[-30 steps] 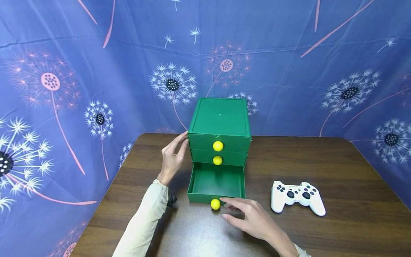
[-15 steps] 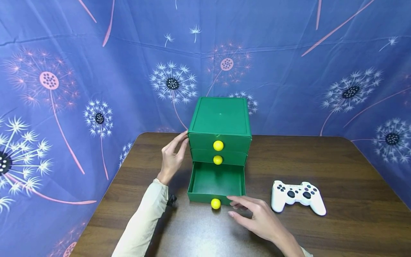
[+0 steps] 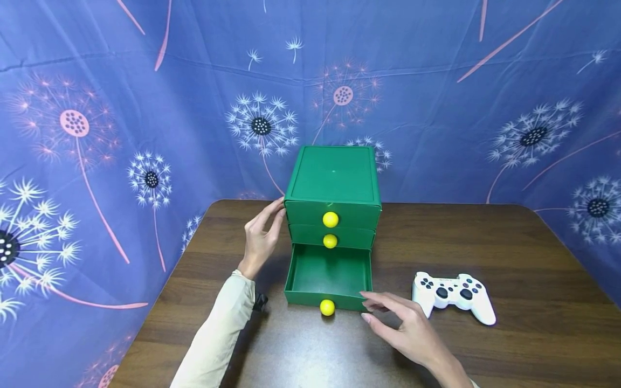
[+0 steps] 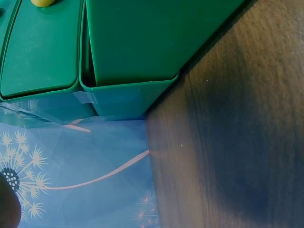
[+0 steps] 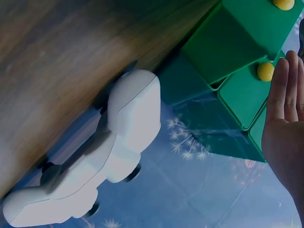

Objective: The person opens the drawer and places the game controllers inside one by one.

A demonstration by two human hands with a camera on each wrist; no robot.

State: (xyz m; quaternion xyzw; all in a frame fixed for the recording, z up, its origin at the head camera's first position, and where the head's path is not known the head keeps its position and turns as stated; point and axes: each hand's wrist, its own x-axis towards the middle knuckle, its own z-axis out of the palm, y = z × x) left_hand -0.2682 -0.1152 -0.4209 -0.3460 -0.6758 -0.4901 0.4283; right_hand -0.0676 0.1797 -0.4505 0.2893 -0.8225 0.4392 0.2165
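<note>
A green drawer unit [image 3: 332,175] stands on the table, its bottom drawer [image 3: 331,269] pulled out with nothing in it. Round yellow knobs mark the drawer fronts, the lowest knob [image 3: 327,307] among them. My left hand [image 3: 259,242] rests its fingertips against the unit's upper left side; only a dark sliver of it shows in the left wrist view. Close to the right front corner of the pulled-out drawer is my right hand [image 3: 407,328], fingers loosely extended and holding nothing. A white game controller [image 3: 453,296] lies just right of it, and looms large in the right wrist view.
The brown wooden table [image 3: 533,269] reaches out to both sides. Behind it hangs a blue cloth [image 3: 417,108] with dandelion prints. A small black object [image 3: 260,302] sits beside the left sleeve [image 3: 218,328].
My right hand has moved right, from beside the lowest knob to the drawer's right corner, nearer the controller. The left hand stays against the unit, and the drawer has stayed pulled out.
</note>
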